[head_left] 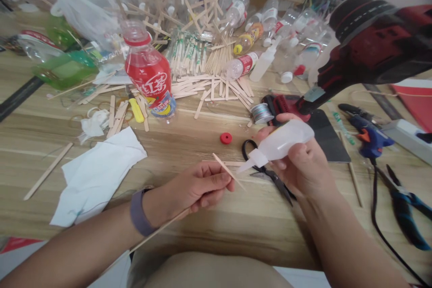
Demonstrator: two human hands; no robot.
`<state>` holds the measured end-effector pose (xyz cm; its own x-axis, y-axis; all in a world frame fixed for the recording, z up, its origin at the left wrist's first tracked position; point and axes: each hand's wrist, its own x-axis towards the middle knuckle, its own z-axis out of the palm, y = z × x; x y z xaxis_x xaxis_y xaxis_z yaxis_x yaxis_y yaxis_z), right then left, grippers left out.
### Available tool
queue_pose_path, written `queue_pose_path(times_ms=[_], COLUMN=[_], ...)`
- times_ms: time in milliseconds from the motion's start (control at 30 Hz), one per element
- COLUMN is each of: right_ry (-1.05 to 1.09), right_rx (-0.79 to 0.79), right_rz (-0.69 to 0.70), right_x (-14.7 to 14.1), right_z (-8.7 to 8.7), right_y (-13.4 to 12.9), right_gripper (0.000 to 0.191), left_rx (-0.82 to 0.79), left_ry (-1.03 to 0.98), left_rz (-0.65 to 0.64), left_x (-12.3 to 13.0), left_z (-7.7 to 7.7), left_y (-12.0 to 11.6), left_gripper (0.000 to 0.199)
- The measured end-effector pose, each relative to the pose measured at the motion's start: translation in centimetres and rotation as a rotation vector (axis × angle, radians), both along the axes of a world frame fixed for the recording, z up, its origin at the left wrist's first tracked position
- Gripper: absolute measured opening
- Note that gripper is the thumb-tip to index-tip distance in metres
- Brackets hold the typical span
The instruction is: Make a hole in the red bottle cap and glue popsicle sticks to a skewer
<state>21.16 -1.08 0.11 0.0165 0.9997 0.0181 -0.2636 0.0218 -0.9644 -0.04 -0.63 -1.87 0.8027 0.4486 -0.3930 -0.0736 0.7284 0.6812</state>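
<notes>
My left hand (202,184) pinches a short wooden craft stick (221,162) between thumb and fingers. A long thin wooden rod (158,231) runs back from under the same hand past the wrist; whether the fingers grip it too is hidden. Wrapped in my right hand (305,162) is a white squeeze glue bottle (285,141), tilted so its narrow nozzle points down and left, close to the stick. From this angle I cannot tell if the tip touches the wood. Black-handled scissors (276,184) lie on the table below the bottle, partly behind my right hand.
A red-labelled drink bottle (148,74) stands at left behind white paper (97,175). A red cap (226,138) and a wire spool (261,113) lie ahead. A power drill (374,49), glue gun (369,137) and pliers (405,207) occupy the right. Sticks and plastic bottles crowd the back.
</notes>
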Motion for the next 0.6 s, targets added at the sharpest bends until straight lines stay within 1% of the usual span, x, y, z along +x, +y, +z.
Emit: queue_pose_path(times_ms=[167,333,600], right_ry=[0.017,-0.005,0.012], right_rx=[0.01,-0.01,0.0], right_rz=[0.006,-0.04,-0.013], right_x=[-0.6,-1.0,-1.5], right_z=[0.0,0.0,0.0], right_y=[-0.1,-0.3,-0.4], right_gripper=[0.049,0.053,0.049], left_rx=[-0.008,-0.003,0.022], left_ry=[-0.009,0.011,-0.035], left_rz=[0.005,-0.013,-0.03], left_x=[0.1,0.1,0.0], left_z=[0.0,0.0,0.0], left_y=[0.0,0.0,-0.1], left_gripper=[0.034,0.038,0.036])
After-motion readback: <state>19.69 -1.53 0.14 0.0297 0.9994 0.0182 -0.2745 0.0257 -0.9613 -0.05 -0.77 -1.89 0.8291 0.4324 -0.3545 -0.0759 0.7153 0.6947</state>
